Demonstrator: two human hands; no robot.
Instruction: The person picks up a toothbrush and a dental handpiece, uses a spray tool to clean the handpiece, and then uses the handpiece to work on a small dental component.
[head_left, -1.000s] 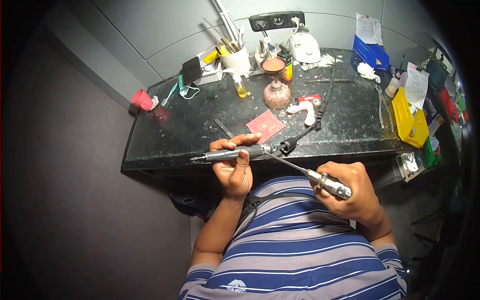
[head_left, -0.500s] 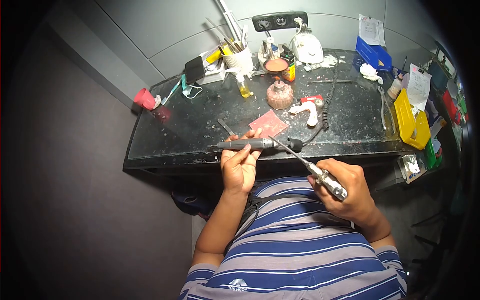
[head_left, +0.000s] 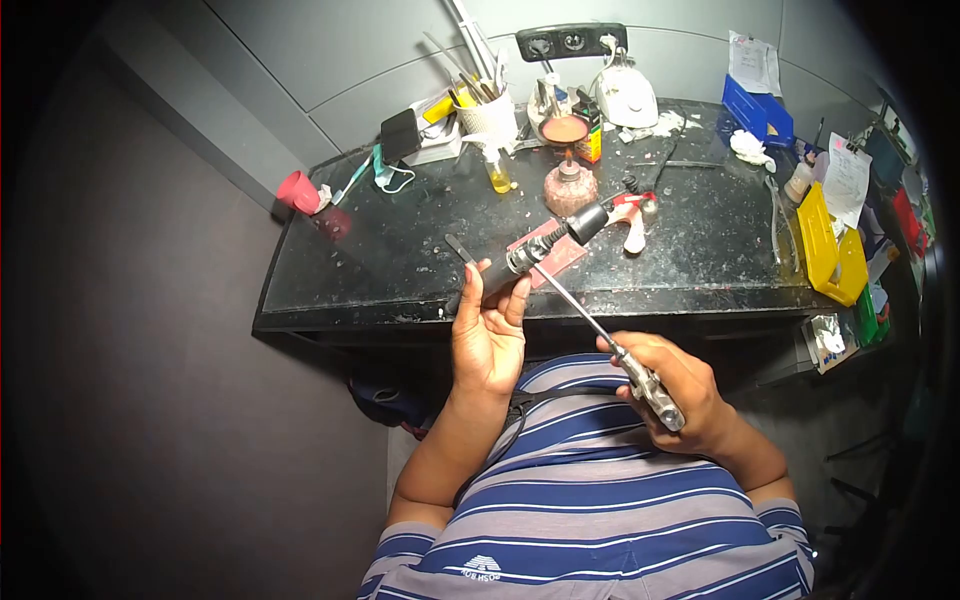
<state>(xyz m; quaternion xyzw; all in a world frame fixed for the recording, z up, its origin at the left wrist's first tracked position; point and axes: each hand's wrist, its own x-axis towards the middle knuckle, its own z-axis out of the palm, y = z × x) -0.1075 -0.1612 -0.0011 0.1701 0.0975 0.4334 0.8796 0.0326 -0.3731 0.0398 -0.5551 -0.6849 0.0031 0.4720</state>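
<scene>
My left hand (head_left: 488, 340) grips a dark handpiece (head_left: 503, 275) above the front edge of the bench, its black rear end tilted up and away to the right. A corded cable runs behind it. In my right hand (head_left: 668, 385) is a metal air gun (head_left: 648, 388) with a long thin nozzle; its tip is at the handpiece's collar, and whether they touch I cannot tell. A pink sheet (head_left: 562, 262) lies on the bench behind the handpiece, partly hidden. Left of that is a small grey tool (head_left: 459, 247).
On the black bench (head_left: 370, 270) stand a burner (head_left: 570, 188) with a flame, a yellow liquid bottle (head_left: 499, 178), a white tool holder (head_left: 490, 122), a red cup (head_left: 297, 191) and a white cast (head_left: 633, 236). Yellow (head_left: 825, 255) and blue bins (head_left: 755, 112) are at the right.
The handpiece has turned from level to tilted, its rear end swinging up and away. My right hand has moved slightly left and nearer my body with the air gun.
</scene>
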